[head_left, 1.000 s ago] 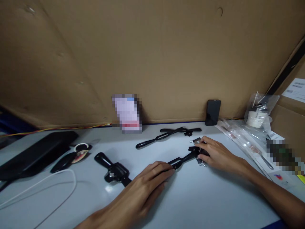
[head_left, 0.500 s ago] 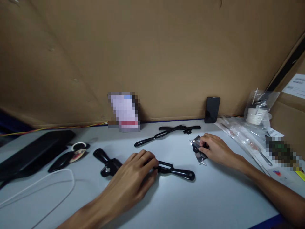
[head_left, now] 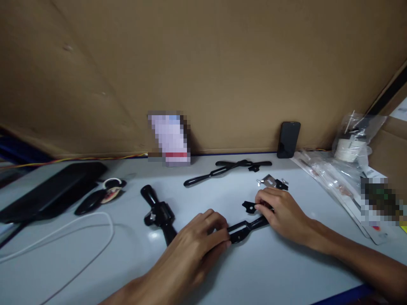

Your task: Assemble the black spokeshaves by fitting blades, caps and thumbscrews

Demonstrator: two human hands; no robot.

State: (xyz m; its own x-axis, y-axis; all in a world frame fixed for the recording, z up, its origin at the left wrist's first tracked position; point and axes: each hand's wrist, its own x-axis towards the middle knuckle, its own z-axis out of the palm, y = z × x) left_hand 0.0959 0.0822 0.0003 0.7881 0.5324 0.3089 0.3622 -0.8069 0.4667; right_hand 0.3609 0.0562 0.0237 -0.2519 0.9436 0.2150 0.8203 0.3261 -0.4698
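My left hand (head_left: 199,248) grips a black spokeshave body (head_left: 240,236) by its near end, its slotted middle showing past the fingertips. Between thumb and fingers, my right hand (head_left: 282,212) pinches a black cap plate (head_left: 247,207) with a hole, just above that body's right handle. Beyond the right hand lie a flat metal blade (head_left: 269,181), another black cap (head_left: 281,184) and small silver screws (head_left: 260,182). An assembled spokeshave (head_left: 163,214) with a cap fitted lies left of my left hand, partly hidden by it.
Two crossed spokeshave bodies (head_left: 219,171) lie farther back with a small black cap (head_left: 253,168). A phone (head_left: 288,140) leans against the cardboard wall. Plastic packaging (head_left: 333,186) is at the right. At left are a black case (head_left: 54,190), a computer mouse (head_left: 90,201) and a white cable (head_left: 108,216).
My right hand has lifted a black cap from the group of small parts and brought it nearer, over the spokeshave's right handle. My left hand still holds the spokeshave body.
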